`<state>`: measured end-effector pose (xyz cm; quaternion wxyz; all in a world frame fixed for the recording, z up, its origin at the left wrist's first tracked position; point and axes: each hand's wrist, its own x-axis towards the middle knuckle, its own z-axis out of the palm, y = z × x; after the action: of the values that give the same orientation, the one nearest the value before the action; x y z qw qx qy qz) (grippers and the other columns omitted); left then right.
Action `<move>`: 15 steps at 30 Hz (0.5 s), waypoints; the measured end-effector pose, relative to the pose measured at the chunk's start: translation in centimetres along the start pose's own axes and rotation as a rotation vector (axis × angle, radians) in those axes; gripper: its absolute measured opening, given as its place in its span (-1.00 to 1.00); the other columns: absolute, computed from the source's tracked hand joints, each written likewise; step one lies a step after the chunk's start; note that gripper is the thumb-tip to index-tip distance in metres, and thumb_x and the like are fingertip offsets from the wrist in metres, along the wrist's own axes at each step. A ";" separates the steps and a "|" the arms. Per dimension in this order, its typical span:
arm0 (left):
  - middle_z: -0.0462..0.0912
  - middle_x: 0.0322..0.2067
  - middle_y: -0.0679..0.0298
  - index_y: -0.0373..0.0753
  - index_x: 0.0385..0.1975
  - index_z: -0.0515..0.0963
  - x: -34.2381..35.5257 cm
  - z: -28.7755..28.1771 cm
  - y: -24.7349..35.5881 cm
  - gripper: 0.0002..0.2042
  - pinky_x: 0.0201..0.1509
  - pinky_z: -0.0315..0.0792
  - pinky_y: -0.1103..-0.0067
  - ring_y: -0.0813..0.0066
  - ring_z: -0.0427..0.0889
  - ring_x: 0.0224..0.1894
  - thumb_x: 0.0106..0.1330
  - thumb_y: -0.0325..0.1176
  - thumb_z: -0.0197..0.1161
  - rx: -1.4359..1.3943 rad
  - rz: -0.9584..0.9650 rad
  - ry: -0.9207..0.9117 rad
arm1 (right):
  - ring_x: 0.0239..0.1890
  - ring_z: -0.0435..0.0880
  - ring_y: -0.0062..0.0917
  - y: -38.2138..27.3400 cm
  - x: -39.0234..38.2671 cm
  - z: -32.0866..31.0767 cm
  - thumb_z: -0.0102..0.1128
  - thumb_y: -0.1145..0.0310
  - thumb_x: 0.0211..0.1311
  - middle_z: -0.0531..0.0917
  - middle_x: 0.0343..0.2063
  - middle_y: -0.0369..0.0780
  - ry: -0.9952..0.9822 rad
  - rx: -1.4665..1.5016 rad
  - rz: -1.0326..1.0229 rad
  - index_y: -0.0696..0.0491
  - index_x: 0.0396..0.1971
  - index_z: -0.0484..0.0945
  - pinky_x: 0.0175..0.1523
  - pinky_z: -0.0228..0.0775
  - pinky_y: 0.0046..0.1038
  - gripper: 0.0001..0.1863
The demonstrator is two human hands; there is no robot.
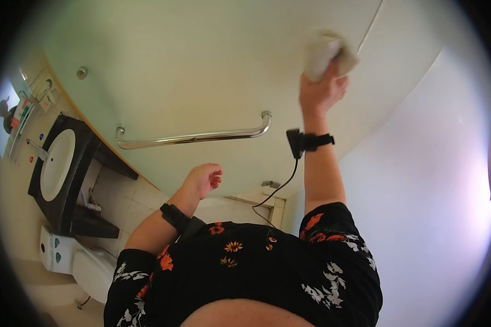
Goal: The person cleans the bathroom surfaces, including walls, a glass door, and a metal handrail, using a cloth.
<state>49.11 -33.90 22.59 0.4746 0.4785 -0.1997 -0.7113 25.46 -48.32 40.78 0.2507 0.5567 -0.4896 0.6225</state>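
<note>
In the head view, the right hand is up high on the person's right side, and its arm reaches far out. Its fingers are bent around a pale, bunched-up cloth. The cloth sticks out past the fingertips, on the far side from the person's body. It is scrunched and a bit blurry, so I cannot tell which way its long side runs. It is in front of a big, pale green panel, and looks to be against it, but I cannot be sure they touch.

The left hand is much lower and closer to the body. Its fingers are loose and a little curled, and I see nothing in them. The cloth is well apart from this hand, farther out and to its right, so the right hand is the near one.

A shiny metal bar runs side to side on the panel, just beyond the left hand. The cloth is farther out than the bar, past its right end.
</note>
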 end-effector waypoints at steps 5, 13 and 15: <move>0.48 -0.50 0.34 -0.18 -0.43 0.44 -1.0 -3.2 0.5 -0.91 -0.42 0.33 0.59 0.52 0.44 -0.50 0.11 -0.35 0.15 -0.045 0.046 0.040 | -0.13 0.37 -0.21 -1.1 -5.4 0.8 0.16 0.48 -0.35 0.42 -0.07 -0.14 -0.092 0.139 -0.524 0.03 -0.59 0.45 -0.01 0.09 -0.12 -0.82; 0.48 -0.49 0.34 -0.17 -0.44 0.44 -2.2 -5.5 1.6 -0.92 -0.42 0.34 0.57 0.52 0.43 -0.50 0.12 -0.35 0.14 -0.071 0.058 0.048 | -0.08 0.30 -0.07 3.1 3.0 -0.6 0.18 0.40 -0.09 0.40 -0.13 0.03 0.035 0.128 -0.089 0.18 -0.02 0.33 0.05 0.15 -0.20 -0.47; 0.48 -0.49 0.33 -0.18 -0.44 0.44 -2.3 -5.8 1.4 -0.92 -0.43 0.34 0.57 0.52 0.43 -0.50 0.12 -0.35 0.14 -0.065 0.056 0.038 | -0.04 0.28 -0.08 1.9 4.5 -0.7 0.22 0.34 -0.06 0.39 -0.12 0.09 0.089 0.355 0.160 0.21 0.12 0.16 0.04 0.16 -0.17 -0.30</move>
<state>55.09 -31.55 22.08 0.5133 0.4704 -0.1808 -0.6947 22.38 -49.44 44.46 0.1200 0.5234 -0.4031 0.7411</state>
